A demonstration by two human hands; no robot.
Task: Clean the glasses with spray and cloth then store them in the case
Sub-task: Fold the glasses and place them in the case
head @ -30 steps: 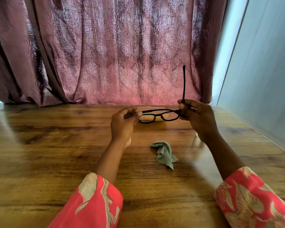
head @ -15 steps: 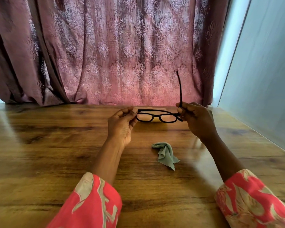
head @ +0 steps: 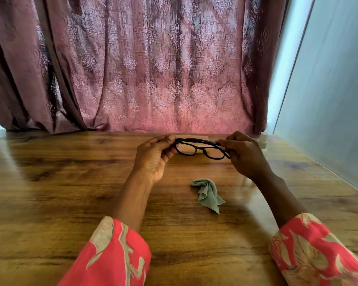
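Observation:
Black-framed glasses (head: 198, 148) hang above the wooden table (head: 70, 182), both arms folded against the frame. My left hand (head: 155, 155) pinches the left end of the frame between thumb and fingers. My right hand (head: 244, 155) grips the right end. A crumpled grey-green cloth (head: 208, 193) lies on the table nearer to me, between my forearms. Behind the glasses a pale pink case (head: 194, 138) lies flat, mostly hidden. A small white spray bottle (head: 262, 141) stands at the far right, beyond my right hand.
A patterned maroon curtain (head: 153, 69) hangs along the table's far edge. A pale wall (head: 329, 100) runs along the right side of the table. My red patterned sleeves (head: 116, 254) cover both forearms at the bottom.
The right arm of the glasses, which stood upright, has been folded down against the frame. Both hands kept their hold on the frame ends.

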